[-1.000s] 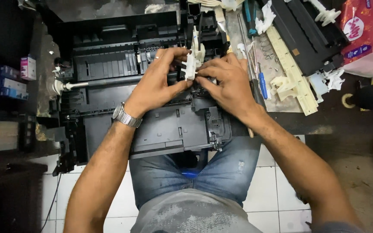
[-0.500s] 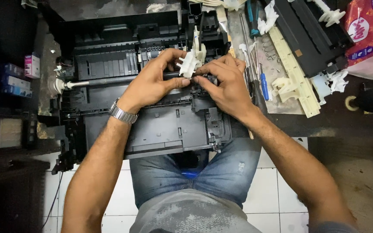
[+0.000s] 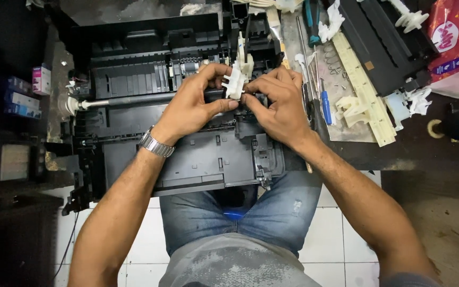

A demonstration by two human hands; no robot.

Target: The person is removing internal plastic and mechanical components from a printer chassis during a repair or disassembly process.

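Both hands meet over the middle of an opened black printer chassis (image 3: 150,106), and between them sits a small white plastic mechanism part (image 3: 236,85). The left hand (image 3: 195,106) comes in from seven o'clock, its fingers curled and its thumb and forefinger pinched on the left side of that white part; a metal wristwatch (image 3: 156,143) sits on its wrist. The right hand (image 3: 277,103) comes in from five o'clock, likewise curled, fingertips pressed against the right side of the part and the black piece under it. Neither hand is open; both are closed down on the white part, which stands just above the chassis, near its upper right corner at about one o'clock from the chassis centre.

As a judgement, the step in hand is working this white piece at its seat in the printer frame; whether it is going in or coming out cannot be told. The next move calls for a steady two-sided grip and small, even force, since thin plastic tabs could snap.

Outward: the chassis rests across the person's lap in blue jeans (image 3: 240,212). At three o'clock on the counter (image 3: 410,154) lie a blue-handled screwdriver (image 3: 325,106), a long cream plastic strip (image 3: 365,90) and loose white plastic parts (image 3: 349,106). At nine o'clock stand small boxes (image 3: 41,79).
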